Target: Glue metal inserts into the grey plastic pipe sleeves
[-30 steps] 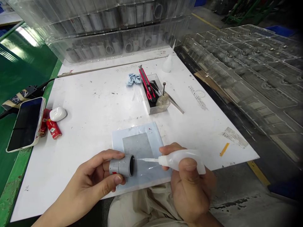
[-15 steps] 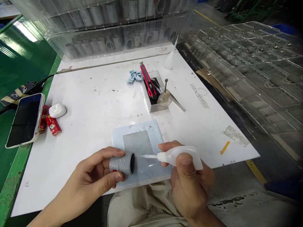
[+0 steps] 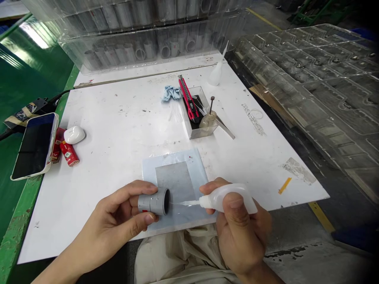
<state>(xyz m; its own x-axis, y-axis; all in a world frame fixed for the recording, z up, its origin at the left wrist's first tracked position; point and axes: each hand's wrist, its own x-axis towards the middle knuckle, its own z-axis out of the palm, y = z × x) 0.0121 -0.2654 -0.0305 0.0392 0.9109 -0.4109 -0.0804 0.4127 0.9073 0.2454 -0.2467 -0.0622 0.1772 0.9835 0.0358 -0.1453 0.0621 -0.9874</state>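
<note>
Between the fingers and thumb of my left hand (image 3: 118,221) is a short grey tube (image 3: 154,202), lying sideways with its dark open end facing right. My right hand (image 3: 241,232) is closed round a white squeeze bottle (image 3: 226,198). The bottle's thin nozzle points left at the tube's opening; whether its fine tip reaches inside is too faint to tell. Beneath the hands lies a light blue sheet (image 3: 149,173) with a grey rectangle (image 3: 174,177) on it.
A clear box (image 3: 203,133) holds a red cutter (image 3: 188,98) and a small glass jar (image 3: 208,120). Beyond stand another white bottle (image 3: 215,75) and stacked trays of tubes (image 3: 115,55). A phone (image 3: 35,146) and white case (image 3: 74,135) are at left.
The whole view has shifted slightly, so the table's things appear a little further right. Both hands keep their hold on the tube and the bottle, with the nozzle still towards the opening.
</note>
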